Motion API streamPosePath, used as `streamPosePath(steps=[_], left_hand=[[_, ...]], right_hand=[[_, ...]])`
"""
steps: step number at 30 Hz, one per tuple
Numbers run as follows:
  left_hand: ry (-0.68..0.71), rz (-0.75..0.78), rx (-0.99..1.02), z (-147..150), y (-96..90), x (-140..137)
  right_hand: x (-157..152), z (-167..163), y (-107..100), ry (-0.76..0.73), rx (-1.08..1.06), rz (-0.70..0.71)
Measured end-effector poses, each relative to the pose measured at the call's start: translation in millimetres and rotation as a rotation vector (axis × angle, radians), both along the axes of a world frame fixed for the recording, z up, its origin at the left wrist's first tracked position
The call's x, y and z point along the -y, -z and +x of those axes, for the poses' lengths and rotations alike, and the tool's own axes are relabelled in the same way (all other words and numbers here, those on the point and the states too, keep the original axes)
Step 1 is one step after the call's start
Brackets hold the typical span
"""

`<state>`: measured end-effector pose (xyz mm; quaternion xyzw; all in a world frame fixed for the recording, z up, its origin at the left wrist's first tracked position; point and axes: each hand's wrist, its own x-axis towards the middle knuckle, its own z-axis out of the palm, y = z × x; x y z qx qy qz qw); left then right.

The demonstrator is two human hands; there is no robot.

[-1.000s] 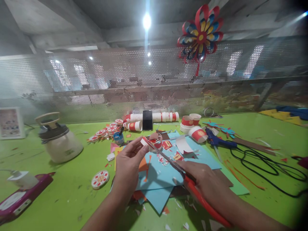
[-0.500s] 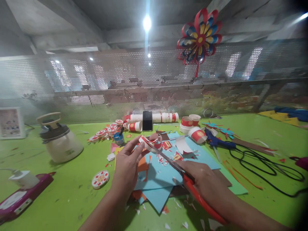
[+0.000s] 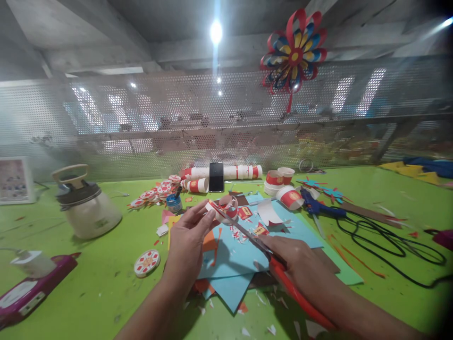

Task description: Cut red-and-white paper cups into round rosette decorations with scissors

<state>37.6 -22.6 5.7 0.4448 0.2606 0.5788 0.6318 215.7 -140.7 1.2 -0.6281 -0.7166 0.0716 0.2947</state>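
Observation:
My left hand [image 3: 191, 236] pinches a small red-and-white paper piece [image 3: 211, 208] between thumb and fingers, over the middle of the table. In my right hand [image 3: 295, 257] is a pair of scissors [image 3: 290, 288] with red handles. Their blades point up and left and reach the paper piece at my left fingertips. Whether the blades are fully closed is hard to make out. Just behind the blade tips is a paper ring [image 3: 230, 204]. Beneath both hands lie light blue paper sheets [image 3: 233, 257] strewn with red and white snippets [image 3: 239, 234].
Paper cups [image 3: 290, 197] and a blue glue gun [image 3: 320, 208] with a looping black cord lie to the right. A phone [image 3: 216, 177] leans at the back. On the left are a round patterned disc [image 3: 147, 263], a large jug [image 3: 88, 212] and a purple power strip [image 3: 42, 293].
My hands, the scissors and the paper piece keep almost the same pose. The whole view has shifted very slightly.

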Motion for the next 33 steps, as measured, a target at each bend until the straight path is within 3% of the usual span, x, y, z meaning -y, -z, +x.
streamPosePath(steps=[8, 18, 23, 33], left_hand=[[0.082, -0.076, 0.045, -3.6, -3.4, -2.0], [0.052, 0.017, -0.006, -1.1, -1.9, 1.1], [0.052, 0.006, -0.011, -1.8, -3.3, 1.0], [0.057, -0.034, 0.026, -1.8, -4.4, 0.9]], right_hand=[[-3.7, -1.4, 0.5, -0.015, -0.023, -0.023], [-2.9, -2.8, -2.3, -0.021, -0.012, -0.02], [-0.1, -3.0, -6.1, 0.05, 0.057, -0.026], [-3.9, -1.5, 3.8, -0.024, -0.004, 0.033]])
